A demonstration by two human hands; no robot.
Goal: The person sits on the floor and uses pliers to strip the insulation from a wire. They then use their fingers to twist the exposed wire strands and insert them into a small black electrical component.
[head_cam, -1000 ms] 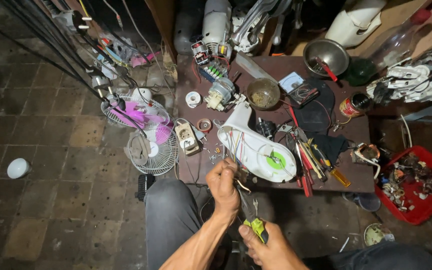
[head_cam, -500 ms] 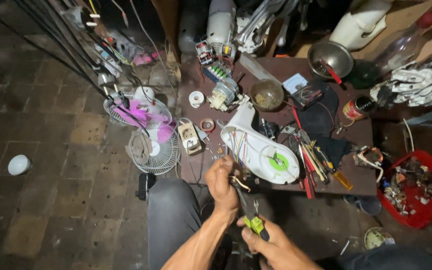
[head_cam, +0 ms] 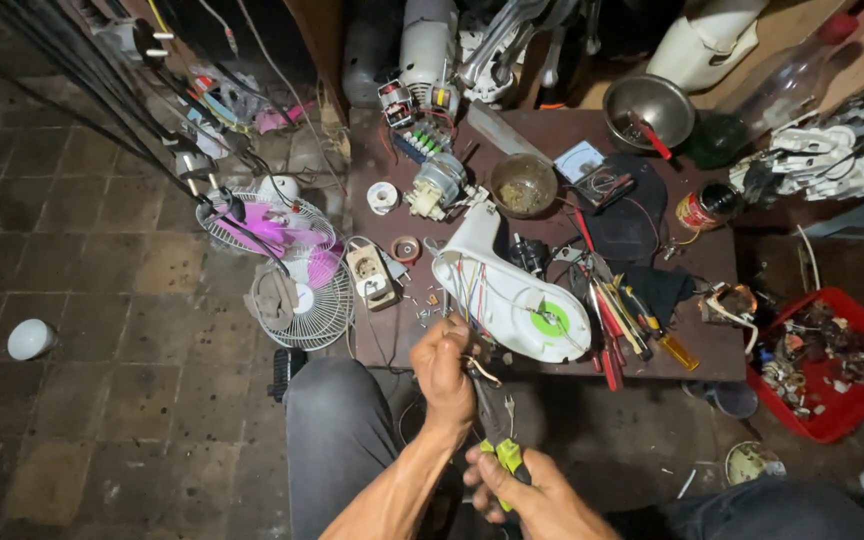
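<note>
My left hand is closed on a bundle of thin coloured wires that run out of a white fan housing with a green round dial, lying on the dark low table. Just below, my right hand grips pliers with yellow-green handles, their jaws pointing up toward the wire ends beside my left hand. My arms reach out over my knees in grey trousers.
A small pink fan with loose white grilles lies on the tiled floor at left. On the table sit a motor, a bowl, screwdrivers and a metal bowl. A red tray of parts stands at right.
Both hands have shifted slightly; the pliers stay close under the wire ends. The view has tilted a little.
</note>
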